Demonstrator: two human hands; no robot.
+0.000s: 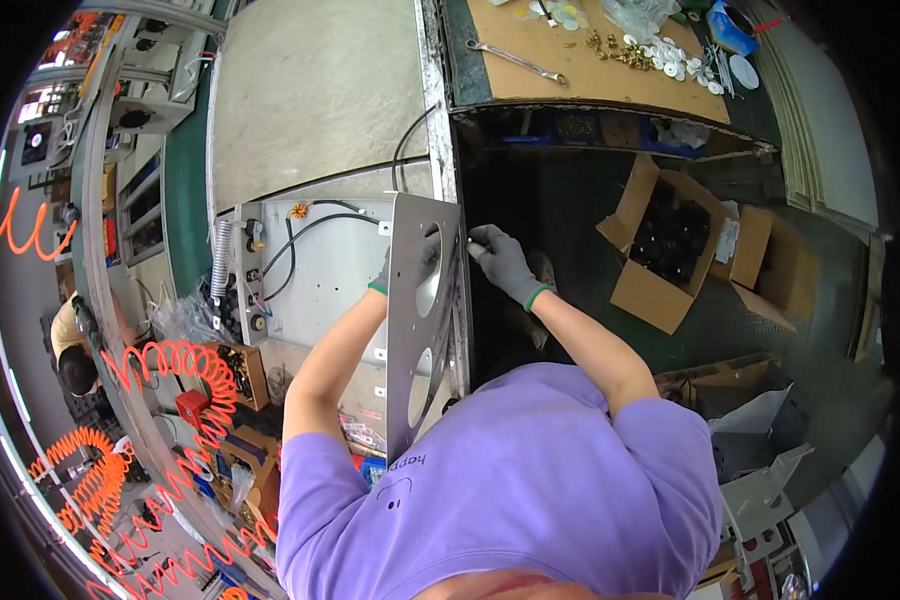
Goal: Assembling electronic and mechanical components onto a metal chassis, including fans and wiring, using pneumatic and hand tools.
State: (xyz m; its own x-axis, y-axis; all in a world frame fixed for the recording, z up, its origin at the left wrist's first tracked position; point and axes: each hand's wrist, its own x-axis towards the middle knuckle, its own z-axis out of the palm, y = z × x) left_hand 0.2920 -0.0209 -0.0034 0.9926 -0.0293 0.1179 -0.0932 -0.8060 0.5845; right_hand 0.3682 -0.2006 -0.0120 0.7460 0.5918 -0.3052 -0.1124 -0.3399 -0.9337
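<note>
"Start with the hands. What are they doing?"

"The right hand (506,266), gloved in grey, has its fingertips drawn together, seemingly pinching a small piece (471,241) too tiny to identify. The left hand (431,254) is mostly hidden behind the metal panel (404,330), glimpsed through its upper round hole; I can't tell whether it's clenched or loose."

"Where is that panel exactly?"

"On edge, upright between the forearms, right in front of the chest."

"How would it handle?"

"Stiff, I'd judge, with some weight and hardly fragile. Its smooth faces could slip under gloves, so grip the long edges or the hole rims, minding sharp spots."

"And further out?"

"Left of it, an open pale housing (322,272) with black cables (292,242) and a coil spring (220,262). Towards the upper right, a cardboard-covered tabletop (515,90) carrying a wrench (515,62), brass fittings (620,50) and white discs (674,62). Below that, an open carton (652,296) of black parts (673,235)."
</note>
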